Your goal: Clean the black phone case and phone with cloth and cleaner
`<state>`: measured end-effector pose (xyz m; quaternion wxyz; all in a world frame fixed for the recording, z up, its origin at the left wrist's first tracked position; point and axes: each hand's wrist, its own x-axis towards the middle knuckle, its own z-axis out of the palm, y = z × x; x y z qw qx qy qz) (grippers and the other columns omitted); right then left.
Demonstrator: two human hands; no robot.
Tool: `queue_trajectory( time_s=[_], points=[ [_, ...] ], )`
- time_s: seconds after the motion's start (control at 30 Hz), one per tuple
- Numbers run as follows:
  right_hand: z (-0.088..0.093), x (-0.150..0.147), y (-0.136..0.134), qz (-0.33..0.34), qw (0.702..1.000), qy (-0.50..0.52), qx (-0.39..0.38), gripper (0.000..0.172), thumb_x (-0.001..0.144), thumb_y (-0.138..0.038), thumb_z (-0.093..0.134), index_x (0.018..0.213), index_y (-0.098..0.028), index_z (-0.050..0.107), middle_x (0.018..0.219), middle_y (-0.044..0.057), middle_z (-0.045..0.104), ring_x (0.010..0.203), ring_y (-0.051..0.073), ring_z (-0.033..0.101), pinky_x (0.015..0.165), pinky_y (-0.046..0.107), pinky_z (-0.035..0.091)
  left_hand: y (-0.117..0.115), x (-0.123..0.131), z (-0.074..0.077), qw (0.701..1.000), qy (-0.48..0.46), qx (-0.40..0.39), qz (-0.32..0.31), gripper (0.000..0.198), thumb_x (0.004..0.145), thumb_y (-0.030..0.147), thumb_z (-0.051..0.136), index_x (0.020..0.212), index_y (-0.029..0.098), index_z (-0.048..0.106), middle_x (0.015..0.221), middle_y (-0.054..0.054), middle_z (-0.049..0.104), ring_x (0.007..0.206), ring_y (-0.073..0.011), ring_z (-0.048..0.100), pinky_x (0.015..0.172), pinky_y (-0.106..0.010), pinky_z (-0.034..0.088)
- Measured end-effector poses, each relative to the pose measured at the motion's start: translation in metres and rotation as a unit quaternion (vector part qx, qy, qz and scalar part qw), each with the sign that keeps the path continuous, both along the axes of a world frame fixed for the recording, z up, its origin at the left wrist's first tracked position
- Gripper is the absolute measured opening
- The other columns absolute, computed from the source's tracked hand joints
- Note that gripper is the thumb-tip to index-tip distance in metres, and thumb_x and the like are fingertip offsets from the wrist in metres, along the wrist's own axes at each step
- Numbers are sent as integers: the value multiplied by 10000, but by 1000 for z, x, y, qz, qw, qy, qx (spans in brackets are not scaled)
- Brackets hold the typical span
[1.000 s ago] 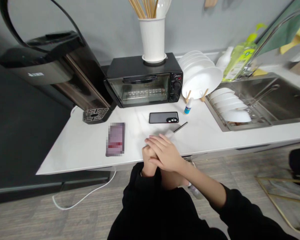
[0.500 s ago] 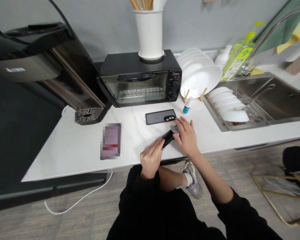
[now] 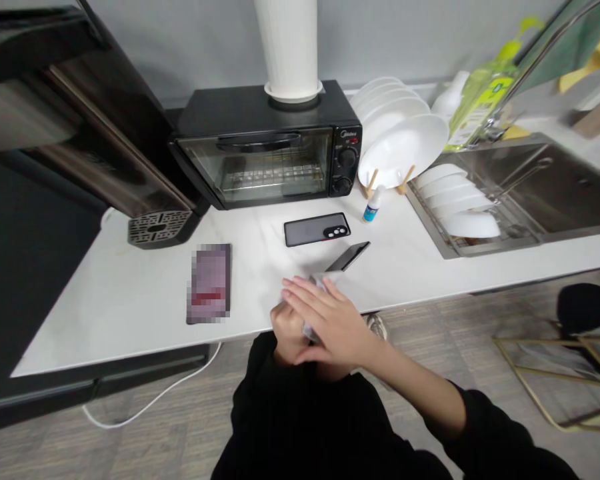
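My left hand is closed around the near end of a dark phone, which sticks out tilted toward the upper right. Over it lies my right hand, fingers stretched, pressing a thin grey cloth against the phone. Much of the cloth and the phone's near part are hidden by my fingers. Just beyond the phone, a black-edged phone case rests on the white counter. A small white bottle with a blue label stands to the right of the case.
A second phone, partly blurred out, lies at the left. Behind are a toaster oven and a drinks dispenser. White plates stand in a rack beside the sink, which holds bowls.
My right hand has moved left and down from the phone's far end onto my left hand, with the grey cloth under it. The phone's far end now shows. The view has shifted slightly.
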<state>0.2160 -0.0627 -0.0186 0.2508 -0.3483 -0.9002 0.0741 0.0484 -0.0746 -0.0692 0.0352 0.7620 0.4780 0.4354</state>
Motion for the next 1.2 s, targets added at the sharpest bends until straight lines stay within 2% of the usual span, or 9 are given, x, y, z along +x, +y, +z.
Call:
queue_trajectory(
  time_s=[0.13,0.3,0.43,0.6,0.73,0.9,1.03,1.07,1.2],
  points=[
    [3,5,10,-168,983,73,15,913,1012,-771,199,1621,-107,345,1635,194,471,1582,335,336,1301,619,165,1,1,7,999,9,41,-2,247,1045,239,558,1212,189,733,1069,-93,824,955,-211,801,892,-290,614],
    [5,8,12,-11,1000,11,5,927,982,-816,269,1620,-152,370,1647,146,471,1574,283,361,1321,527,192,1,2,14,999,21,50,5,235,1044,226,521,1034,199,754,811,-48,803,671,-182,759,652,-275,597],
    [5,11,16,-171,983,60,16,825,1036,-732,248,1574,-134,433,1608,168,516,1574,327,353,1304,601,178,1,1,13,999,18,46,6,226,1026,206,593,1208,197,728,1072,-74,825,914,-193,796,842,-274,604],
    [9,7,16,13,1000,2,23,838,1011,-769,306,1567,-160,451,1614,137,519,1548,265,404,1328,521,183,1,1,13,999,16,40,30,231,1043,258,550,962,190,756,708,-26,762,555,-149,687,561,-255,514],
    [11,11,24,-176,983,57,18,755,1040,-712,284,1526,-178,504,1582,153,547,1545,343,395,1304,652,140,0,4,16,999,-6,16,40,191,1020,248,629,1167,191,737,992,-68,828,815,-173,783,749,-246,572],
    [8,9,23,4,1000,15,1,875,975,-810,330,1554,-169,468,1580,138,557,1524,305,433,1327,561,155,0,4,16,998,3,21,56,280,1065,294,508,1000,182,756,709,-28,762,554,-149,685,551,-259,503],
    [6,13,25,-193,978,73,21,775,1038,-721,282,1540,-163,477,1574,161,555,1567,358,356,1294,675,107,0,5,19,999,-7,12,38,184,1030,265,622,1149,189,739,991,-61,831,819,-167,790,752,-243,574],
    [6,11,24,-194,978,67,21,789,1036,-723,280,1555,-154,453,1605,167,517,1592,365,301,1290,689,94,0,6,20,999,-9,13,39,175,1031,261,622,1137,187,740,969,-59,831,794,-163,787,732,-241,570],
    [7,7,17,-23,1000,-4,6,890,1005,-773,310,1631,-141,326,1673,148,430,1611,305,273,1324,602,101,0,6,23,998,-7,17,57,237,1060,259,550,948,186,746,698,-17,758,536,-132,679,562,-243,508]
  ],
)
